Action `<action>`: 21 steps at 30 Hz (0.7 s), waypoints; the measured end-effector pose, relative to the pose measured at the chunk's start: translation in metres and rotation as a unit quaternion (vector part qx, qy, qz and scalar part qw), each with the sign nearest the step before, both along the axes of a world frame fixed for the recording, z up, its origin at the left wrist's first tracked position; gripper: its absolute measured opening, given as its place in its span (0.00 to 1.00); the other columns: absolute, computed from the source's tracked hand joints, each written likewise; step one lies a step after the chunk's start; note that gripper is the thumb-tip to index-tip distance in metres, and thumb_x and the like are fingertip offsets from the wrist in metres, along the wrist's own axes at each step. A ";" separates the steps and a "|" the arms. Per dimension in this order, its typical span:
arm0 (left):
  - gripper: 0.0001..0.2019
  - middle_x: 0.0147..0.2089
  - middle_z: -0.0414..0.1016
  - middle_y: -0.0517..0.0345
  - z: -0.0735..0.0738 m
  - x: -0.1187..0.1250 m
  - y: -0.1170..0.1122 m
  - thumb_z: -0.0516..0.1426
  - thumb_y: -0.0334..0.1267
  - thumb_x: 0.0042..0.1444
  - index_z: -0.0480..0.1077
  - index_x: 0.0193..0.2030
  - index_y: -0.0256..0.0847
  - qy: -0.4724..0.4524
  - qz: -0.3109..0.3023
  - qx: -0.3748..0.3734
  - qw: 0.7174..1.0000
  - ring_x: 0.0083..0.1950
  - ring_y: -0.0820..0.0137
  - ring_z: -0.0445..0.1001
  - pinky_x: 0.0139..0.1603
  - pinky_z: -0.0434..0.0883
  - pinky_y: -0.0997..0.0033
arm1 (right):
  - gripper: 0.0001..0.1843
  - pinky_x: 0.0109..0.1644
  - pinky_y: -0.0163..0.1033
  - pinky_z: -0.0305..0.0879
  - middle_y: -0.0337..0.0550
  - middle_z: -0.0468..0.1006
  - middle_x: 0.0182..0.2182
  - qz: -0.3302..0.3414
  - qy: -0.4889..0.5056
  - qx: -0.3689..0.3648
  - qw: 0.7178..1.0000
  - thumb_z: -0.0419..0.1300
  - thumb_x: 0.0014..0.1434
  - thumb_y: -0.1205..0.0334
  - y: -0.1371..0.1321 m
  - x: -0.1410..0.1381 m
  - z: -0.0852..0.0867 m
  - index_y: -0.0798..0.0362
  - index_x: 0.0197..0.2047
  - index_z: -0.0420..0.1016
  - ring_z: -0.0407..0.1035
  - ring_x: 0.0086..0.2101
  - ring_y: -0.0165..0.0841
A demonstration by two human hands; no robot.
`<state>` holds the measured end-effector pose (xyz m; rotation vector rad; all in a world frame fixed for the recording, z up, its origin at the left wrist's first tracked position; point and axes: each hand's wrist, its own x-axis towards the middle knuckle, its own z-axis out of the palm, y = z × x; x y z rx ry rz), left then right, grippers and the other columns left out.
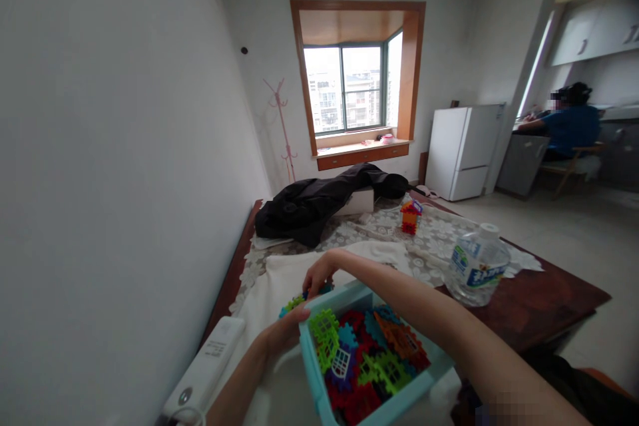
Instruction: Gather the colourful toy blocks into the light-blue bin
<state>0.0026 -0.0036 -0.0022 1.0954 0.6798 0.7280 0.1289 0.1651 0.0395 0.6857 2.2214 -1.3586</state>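
Just beyond the far left corner of a light blue plastic bin (310,363) is a small cluster of green, blue and red interlocking plastic building pieces (292,307). My left hand (290,321) is closed on this cluster from the near side, thumb by the bin's rim. Reaching across over the bin, my right hand (319,273) has its fingers bent down and closed on the same pieces. The bin partly hides the cluster. Loose toothed pieces in red, green, orange, blue and purple fill the bin, among them a green piece (324,333) and an orange one (399,336).
A large clear plastic bottle (479,269) stands on the right. Farther back are a small house of building pieces (411,217), a black cloth (314,203) and a white box (358,202). At left lies a white power strip (212,363). A person (572,123) sits far right.
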 end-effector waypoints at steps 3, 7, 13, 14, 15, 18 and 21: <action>0.27 0.41 0.87 0.51 -0.001 0.000 0.001 0.66 0.62 0.51 0.84 0.46 0.41 0.000 -0.006 0.005 1.000 0.49 0.46 0.84 0.56 0.77 0.50 | 0.09 0.24 0.34 0.71 0.37 0.80 0.28 -0.010 0.000 -0.020 1.000 0.72 0.47 0.67 0.000 0.000 0.000 0.49 0.33 0.80 0.72 0.25 0.34; 0.22 0.38 0.85 0.56 -0.003 -0.003 0.000 0.62 0.57 0.55 0.83 0.48 0.45 0.012 0.002 0.005 1.000 0.51 0.46 0.84 0.56 0.76 0.48 | 0.07 0.25 0.35 0.71 0.37 0.79 0.27 -0.021 -0.002 -0.017 1.000 0.70 0.48 0.69 0.001 0.000 0.000 0.50 0.32 0.80 0.71 0.24 0.33; 0.25 0.41 0.85 0.54 -0.009 -0.005 0.003 0.63 0.56 0.54 0.82 0.53 0.45 0.018 0.012 0.007 1.000 0.55 0.45 0.82 0.55 0.76 0.52 | 0.06 0.25 0.34 0.70 0.37 0.79 0.27 -0.004 0.002 0.045 0.999 0.70 0.52 0.67 0.003 0.001 -0.001 0.50 0.35 0.81 0.70 0.25 0.32; 0.25 0.42 0.85 0.54 -0.009 -0.005 0.004 0.63 0.56 0.54 0.81 0.54 0.45 0.016 0.012 0.008 1.000 0.56 0.44 0.81 0.55 0.76 0.52 | 0.05 0.25 0.33 0.69 0.36 0.78 0.26 -0.001 0.004 0.055 0.998 0.70 0.52 0.67 0.003 0.001 -0.001 0.50 0.34 0.81 0.69 0.25 0.32; 0.25 0.44 0.84 0.55 -0.009 -0.005 0.004 0.63 0.56 0.54 0.81 0.55 0.46 0.013 0.010 0.010 1.000 0.57 0.44 0.81 0.56 0.75 0.52 | 0.04 0.25 0.33 0.67 0.36 0.77 0.26 0.001 0.007 0.064 0.998 0.71 0.53 0.67 0.003 0.001 -0.001 0.51 0.34 0.81 0.68 0.25 0.32; 0.30 0.50 0.84 0.51 -0.007 -0.005 0.005 0.65 0.57 0.53 0.79 0.59 0.45 0.000 -0.003 0.017 1.000 0.59 0.43 0.79 0.59 0.74 0.51 | 0.03 0.24 0.32 0.63 0.35 0.74 0.23 0.009 0.012 0.087 0.996 0.70 0.54 0.66 0.005 0.002 -0.002 0.52 0.32 0.80 0.66 0.23 0.31; 0.37 0.55 0.82 0.45 -0.006 -0.007 0.005 0.66 0.58 0.53 0.74 0.66 0.40 -0.015 -0.012 0.015 1.000 0.61 0.43 0.78 0.63 0.72 0.47 | 0.05 0.24 0.33 0.59 0.35 0.72 0.21 0.015 0.017 0.110 0.994 0.69 0.57 0.64 0.009 0.003 -0.002 0.54 0.32 0.79 0.64 0.23 0.30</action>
